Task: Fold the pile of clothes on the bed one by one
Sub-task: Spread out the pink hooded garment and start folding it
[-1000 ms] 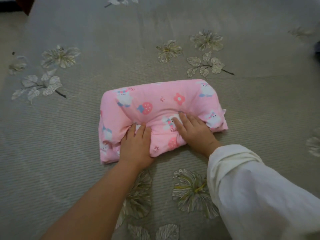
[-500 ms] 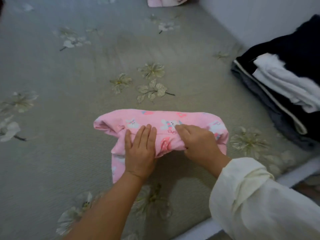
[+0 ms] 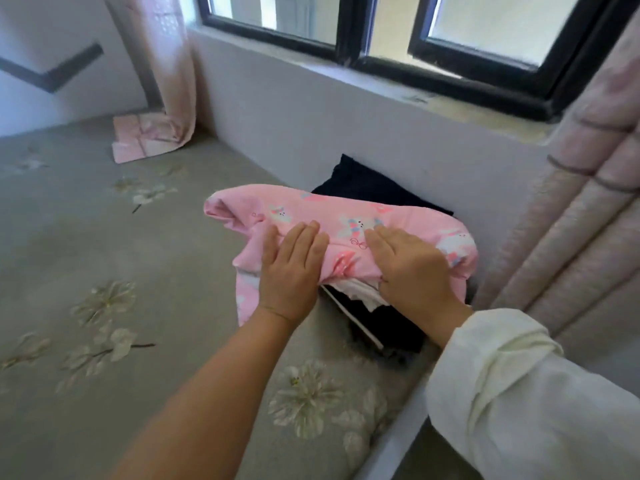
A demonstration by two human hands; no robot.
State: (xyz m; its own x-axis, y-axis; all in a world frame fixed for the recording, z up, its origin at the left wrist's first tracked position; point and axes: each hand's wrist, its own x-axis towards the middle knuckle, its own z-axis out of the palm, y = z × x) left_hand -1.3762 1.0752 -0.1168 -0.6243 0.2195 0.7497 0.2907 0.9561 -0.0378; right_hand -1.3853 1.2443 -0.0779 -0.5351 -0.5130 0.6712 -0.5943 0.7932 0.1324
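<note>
Gripping the folded pink garment (image 3: 346, 220) at its near edge with both hands: left hand (image 3: 289, 268) with fingers laid straight over the top and thumb tucked beneath, right hand (image 3: 412, 268) likewise on top with its thumb hidden. Held over the stack of dark and white folded clothes (image 3: 377, 317) at the right edge of the bed (image 3: 86, 237), close under the wall below the window (image 3: 381, 36), one loose pink end hanging down by the left wrist. Farther off, near the bed's far corner, a second pink folded piece (image 3: 138, 143) beside the curtain (image 3: 166, 64).
</note>
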